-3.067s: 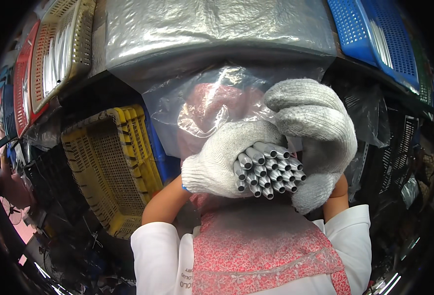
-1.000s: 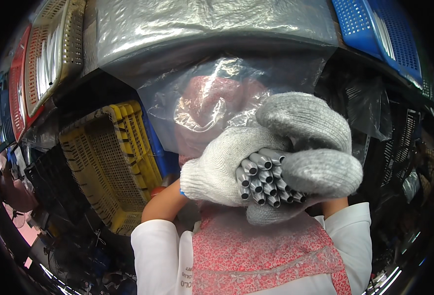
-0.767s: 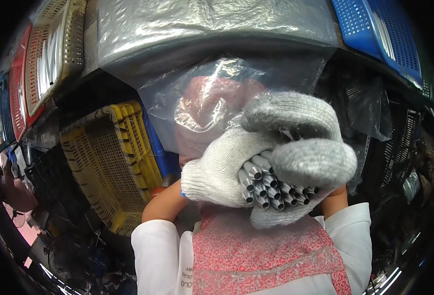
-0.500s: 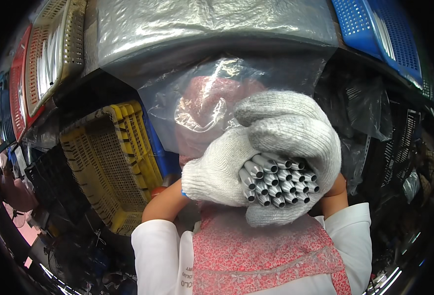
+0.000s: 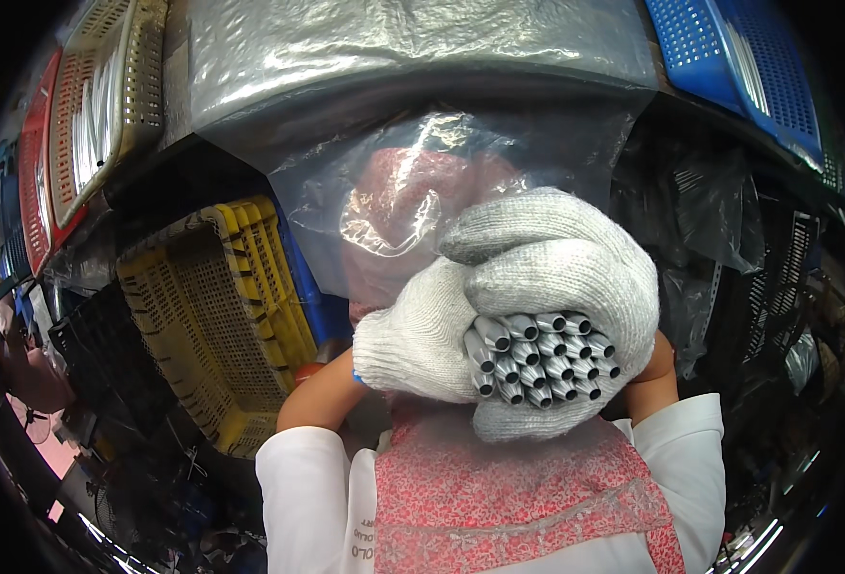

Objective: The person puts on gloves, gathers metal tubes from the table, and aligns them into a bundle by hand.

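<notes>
My left hand and right hand, both gloved, are closed round a bundle of metal tubes (tapered ends facing me), just over my red apron. Yellow crate to the left; farther out, plastic sheet on the worktop, blue basket at right.

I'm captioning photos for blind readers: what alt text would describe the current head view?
A gloved left hand and gloved right hand clasp a bundle of tapered metal tubes, open ends facing the camera. Shiny translucent plastic sheeting lies beyond, with a yellow crate to the left and a blue basket at upper right.
</notes>
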### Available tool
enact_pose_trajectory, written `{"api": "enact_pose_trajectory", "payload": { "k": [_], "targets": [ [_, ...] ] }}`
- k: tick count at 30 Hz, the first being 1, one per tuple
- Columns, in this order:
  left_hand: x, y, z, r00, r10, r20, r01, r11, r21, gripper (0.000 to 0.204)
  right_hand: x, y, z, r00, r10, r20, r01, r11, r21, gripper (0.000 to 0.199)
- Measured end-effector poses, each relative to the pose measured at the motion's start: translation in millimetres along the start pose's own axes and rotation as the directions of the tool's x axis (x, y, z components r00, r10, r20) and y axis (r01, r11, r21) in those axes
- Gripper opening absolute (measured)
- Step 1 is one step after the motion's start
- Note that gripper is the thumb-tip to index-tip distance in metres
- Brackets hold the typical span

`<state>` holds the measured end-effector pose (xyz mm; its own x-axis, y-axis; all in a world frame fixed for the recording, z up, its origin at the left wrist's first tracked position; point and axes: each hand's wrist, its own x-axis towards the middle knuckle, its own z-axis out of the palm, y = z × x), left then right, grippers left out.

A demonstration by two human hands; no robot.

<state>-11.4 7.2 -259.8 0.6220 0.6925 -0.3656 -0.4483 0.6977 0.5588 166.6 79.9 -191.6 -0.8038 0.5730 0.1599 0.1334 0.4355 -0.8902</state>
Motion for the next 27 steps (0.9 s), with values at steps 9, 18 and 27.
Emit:
{"api": "enact_pose_trajectory", "payload": {
  "k": [9, 18, 27],
  "targets": [
    [-4, -15, -1, 0.867, 0.471, 0.161, -0.464, 0.648, 0.605, 0.070, -15, 5, 24, 0.996, 0.085, 0.005, -0.085, 0.979, 0.185, 0.053],
    [-1, -9, 8, 0.943, 0.319, 0.090, -0.308, 0.743, 0.594, 0.085, 3, 3, 7, 0.968, 0.041, -0.248, 0.017, 0.974, 0.226, 0.058],
    [-7, -29, 8, 0.985, 0.073, -0.154, -0.060, 0.995, 0.086, 0.063, -15, 32, 31, 0.895, 0.436, -0.092, -0.354, 0.821, 0.447, 0.042]
  ]
}}
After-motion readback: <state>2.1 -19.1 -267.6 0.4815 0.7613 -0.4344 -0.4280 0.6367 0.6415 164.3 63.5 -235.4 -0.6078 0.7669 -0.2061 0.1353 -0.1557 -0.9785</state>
